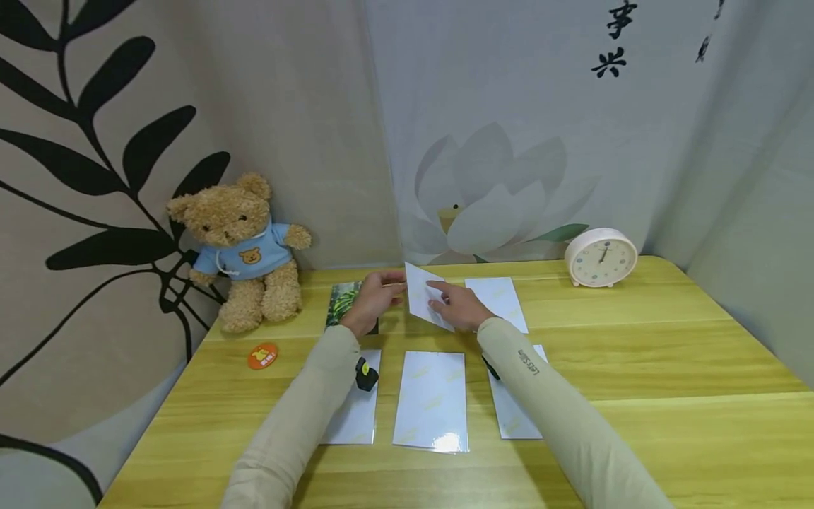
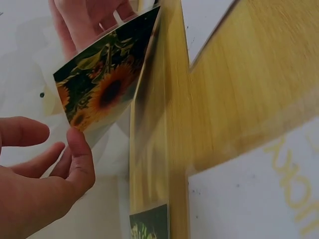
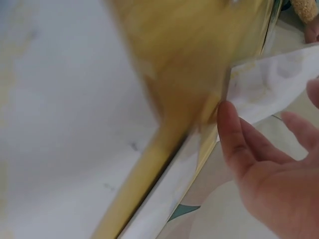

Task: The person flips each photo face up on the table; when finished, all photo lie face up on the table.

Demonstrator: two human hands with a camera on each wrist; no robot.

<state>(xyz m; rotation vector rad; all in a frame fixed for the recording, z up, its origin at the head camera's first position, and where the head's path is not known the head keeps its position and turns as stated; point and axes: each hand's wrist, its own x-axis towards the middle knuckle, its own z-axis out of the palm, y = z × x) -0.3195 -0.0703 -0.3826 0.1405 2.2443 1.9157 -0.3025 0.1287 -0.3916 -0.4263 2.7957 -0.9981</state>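
Sunflower card (image 1: 421,300) is tilted up btwn both hands, back row, btwn green-pic card (image 1: 343,298) and white card (image 1: 502,300) on table (image 1: 668,353). White back faces head cam; photo side shows in L wrist view. L hand (image 1: 375,302): fingers loosely spread, one tip touching card edge. R hand (image 1: 466,307): fingers spread, tips at white back. Front row: 3 white cards (image 1: 432,399).

Arms (image 1: 289,424) reach forward, left hand (image 1: 375,302) loosely bent, right hand (image 1: 463,307) with index finger (image 1: 440,286) straight.
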